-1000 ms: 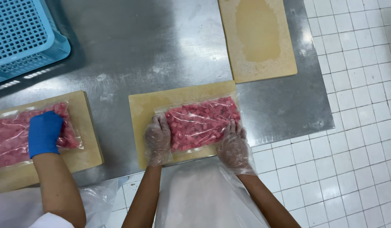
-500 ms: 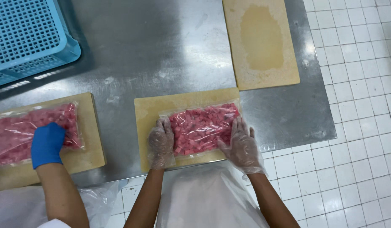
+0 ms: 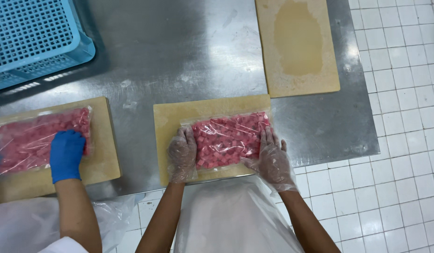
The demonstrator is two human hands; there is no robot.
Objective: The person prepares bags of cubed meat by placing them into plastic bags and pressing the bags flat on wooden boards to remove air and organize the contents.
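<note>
A steel table (image 3: 189, 61) carries a tan cutting board (image 3: 179, 119) at its near edge. On it lies a clear bag of pink diced meat (image 3: 228, 139). The left hand (image 3: 181, 155) and right hand (image 3: 272, 159), in thin clear gloves, lie flat with fingers spread, pressing the bag's two ends, clenching nothing. A co-worker's blue-gloved hand (image 3: 65, 154) presses another bag on the left.

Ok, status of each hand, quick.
Left hand: open, flat on the bag, left end.
Right hand: open, flat on the bag's right end.
</note>
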